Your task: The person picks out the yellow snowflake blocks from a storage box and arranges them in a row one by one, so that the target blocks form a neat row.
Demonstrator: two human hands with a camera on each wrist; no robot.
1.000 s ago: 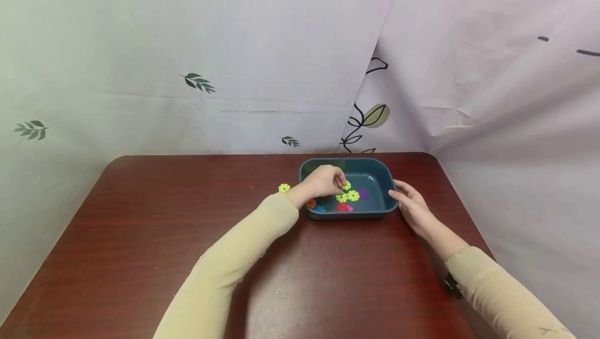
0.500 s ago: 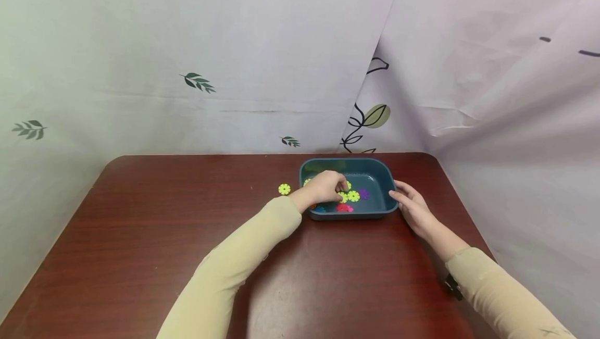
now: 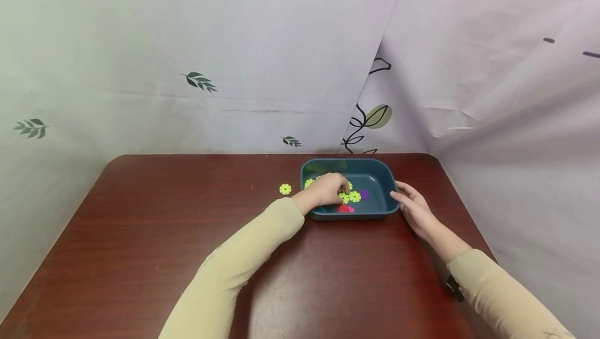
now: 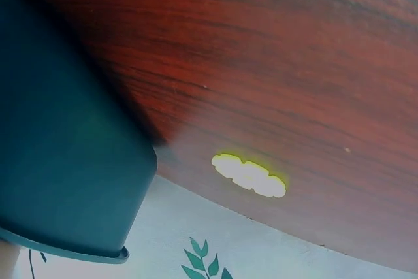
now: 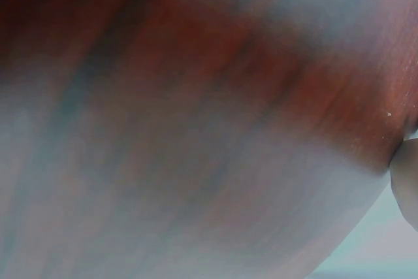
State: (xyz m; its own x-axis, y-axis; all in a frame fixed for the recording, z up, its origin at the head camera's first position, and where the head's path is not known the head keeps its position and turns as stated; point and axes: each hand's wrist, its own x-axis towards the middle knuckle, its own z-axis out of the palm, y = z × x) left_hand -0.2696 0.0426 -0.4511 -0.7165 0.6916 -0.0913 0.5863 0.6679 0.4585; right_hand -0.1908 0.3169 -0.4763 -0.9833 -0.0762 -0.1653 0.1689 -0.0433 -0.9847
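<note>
In the head view a dark teal plastic basin (image 3: 382, 204) stands near the table's back edge. Inside lie several small notched snowflake discs: a yellow disc (image 3: 354, 197), a purple disc (image 3: 365, 194), a red disc (image 3: 344, 208), with others partly covered. My left hand (image 3: 328, 188) reaches in over the left wall, its bent fingers and thumb low at the yellow discs; whether they pinch one is too small to tell. My right hand (image 3: 416, 209) holds the basin's right end, thumb at the rim and fingers along the outside. The right wrist view is mostly blurred tabletop.
A loose yellow snowflake disc (image 4: 249, 176) lies on the table left of the basin. The reddish-brown table (image 3: 187, 214) extends far to the left and toward the front. Patterned cloth (image 3: 244, 58) hangs behind it, and more hangs along the right side.
My left hand has come down slightly toward the yellow discs and to the right, uncovering a yellow disc at the basin's left end. My right hand keeps its place on the basin.
</note>
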